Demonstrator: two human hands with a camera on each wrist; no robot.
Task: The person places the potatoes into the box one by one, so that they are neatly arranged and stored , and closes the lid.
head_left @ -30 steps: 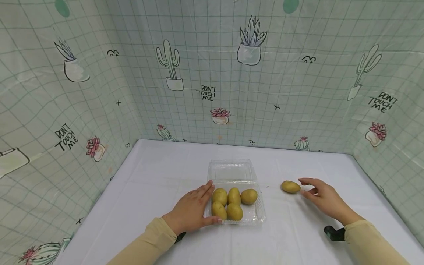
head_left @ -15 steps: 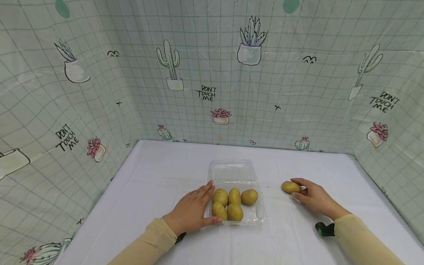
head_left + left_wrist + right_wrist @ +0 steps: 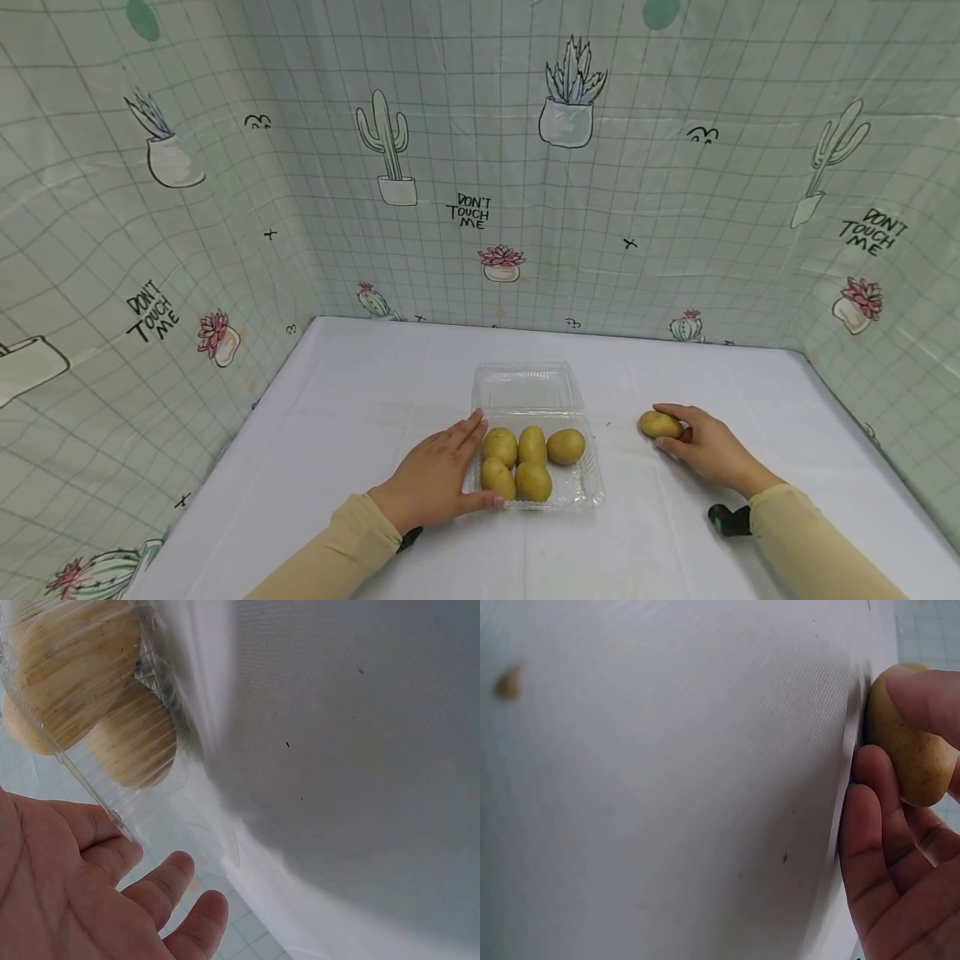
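Note:
A clear plastic clamshell box (image 3: 573,492) lies on the white table with its lid (image 3: 527,387) folded back. Several yellow potatoes (image 3: 533,481) sit in its base, and the front right part of the base holds none. My left hand (image 3: 433,477) rests along the box's left side, fingers extended and thumb at the front rim. In the left wrist view its fingers (image 3: 161,889) touch the clear wall. Right of the box, my right hand (image 3: 708,447) grips a single potato (image 3: 659,424) between thumb and fingers. The right wrist view shows the thumb (image 3: 922,697) over that potato, low against the tabletop.
White cloth covers the table (image 3: 390,367). A patterned curtain (image 3: 450,150) with cactus drawings encloses the back and both sides. A dark strap piece (image 3: 729,521) shows under the right wrist.
My right hand has moved left onto the lone potato and its fingers have closed around it. The left hand and the box have stayed where they were.

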